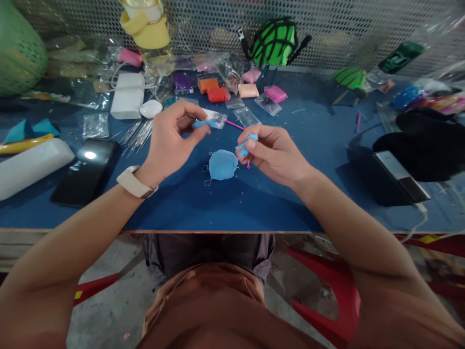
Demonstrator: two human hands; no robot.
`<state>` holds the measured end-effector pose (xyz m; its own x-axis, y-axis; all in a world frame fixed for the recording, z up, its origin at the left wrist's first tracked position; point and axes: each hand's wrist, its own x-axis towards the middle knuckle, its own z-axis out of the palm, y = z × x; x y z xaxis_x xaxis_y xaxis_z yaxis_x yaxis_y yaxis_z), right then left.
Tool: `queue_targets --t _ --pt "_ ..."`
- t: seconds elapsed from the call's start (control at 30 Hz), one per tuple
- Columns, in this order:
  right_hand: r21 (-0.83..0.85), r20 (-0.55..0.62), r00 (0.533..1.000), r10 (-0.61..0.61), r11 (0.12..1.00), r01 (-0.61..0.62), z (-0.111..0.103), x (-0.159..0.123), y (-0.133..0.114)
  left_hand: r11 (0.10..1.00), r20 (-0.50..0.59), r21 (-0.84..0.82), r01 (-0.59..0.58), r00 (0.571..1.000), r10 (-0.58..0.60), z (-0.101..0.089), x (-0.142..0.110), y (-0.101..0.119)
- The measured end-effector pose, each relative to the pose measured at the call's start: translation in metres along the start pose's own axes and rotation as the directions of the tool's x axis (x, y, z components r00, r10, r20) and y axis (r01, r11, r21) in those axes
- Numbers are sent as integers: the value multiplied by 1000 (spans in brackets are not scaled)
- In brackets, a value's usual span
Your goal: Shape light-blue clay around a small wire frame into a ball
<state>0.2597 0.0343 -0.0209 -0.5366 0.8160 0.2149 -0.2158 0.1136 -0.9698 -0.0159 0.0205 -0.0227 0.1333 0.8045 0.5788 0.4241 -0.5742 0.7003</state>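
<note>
Between the thumb and fingers of my left hand (178, 133) is a small piece of light blue modelling clay (206, 124). My right hand (272, 152) pinches another crumpled bit of the same blue clay (247, 143). Below and between both hands, a rounded blue clay body (223, 165) lies on the table, with thin wire loops sticking out at its left side and wire at its right. A pink modelling tool (234, 124) lies partly hidden behind my right hand. Near my left fingers rests a clear plastic packet (217, 118).
Colourful clay packs (218, 94) and wires (140, 135) lie on the blue table (189, 208). A black phone (85, 172) is at left, a power bank (401, 179) at right. Green turtle-like figures (275, 42) stand at the back by a perforated metal panel (203, 19).
</note>
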Motion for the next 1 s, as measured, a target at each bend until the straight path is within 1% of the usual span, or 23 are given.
queue_targets --t 0.03,0.1,0.13,0.2,0.27,0.3,0.37,0.47,0.5,0.53,0.6,0.67,0.73,0.8,0.9,1.0 --pt "12 -35 999 -23 1000 23 -2 1 -1 999 -25 23 33 999 -33 -3 2 -12" --pt "8 -117 991 -62 998 63 -8 5 -2 992 13 85 92 996 -93 -9 7 -36" --pt "-6 -146 987 -70 998 70 -11 7 -1 988 25 127 92 995 -96 -11 8 -47" --pt "-34 -173 983 -61 998 55 -16 9 3 972 61 231 50 996 -66 -14 10 -62" --pt "-39 -181 982 -56 998 49 -20 11 8 951 128 310 -3 991 -39 -15 9 -68" --pt "-35 -183 981 -60 998 55 -21 11 11 939 158 343 -21 987 -35 -14 8 -67" --pt "-25 -182 981 -68 998 65 -21 10 12 912 193 409 -39 980 -45 -13 4 -57" --pt "-19 -165 985 -42 999 39 -17 7 10 872 204 487 -45 977 -63 -9 -4 -27" --pt "-25 -158 987 -32 999 28 -15 6 9 879 219 474 -57 974 -56 -8 -6 -16" --pt "-40 -153 988 -33 999 27 -14 5 9 896 261 437 -81 964 -40 -6 -8 -5" --pt "-87 -157 985 -72 994 59 -12 5 10 933 402 336 -131 915 -16 -2 -13 13" --pt "-128 -176 977 -120 987 98 -11 5 12 936 497 315 -158 867 -21 2 -16 22" --pt "-135 -201 971 -128 986 102 -12 5 14 931 548 328 -163 835 -46 6 -18 23" --pt "-124 -224 969 -108 989 82 -12 5 15 934 576 321 -155 815 -63 5 -17 18" --pt "-142 -236 966 -108 987 75 -9 3 11 957 607 252 -143 793 -41 -6 -11 9" --pt "-206 -225 966 -130 975 83 -4 0 6 979 617 150 -139 787 17 -19 -6 7"
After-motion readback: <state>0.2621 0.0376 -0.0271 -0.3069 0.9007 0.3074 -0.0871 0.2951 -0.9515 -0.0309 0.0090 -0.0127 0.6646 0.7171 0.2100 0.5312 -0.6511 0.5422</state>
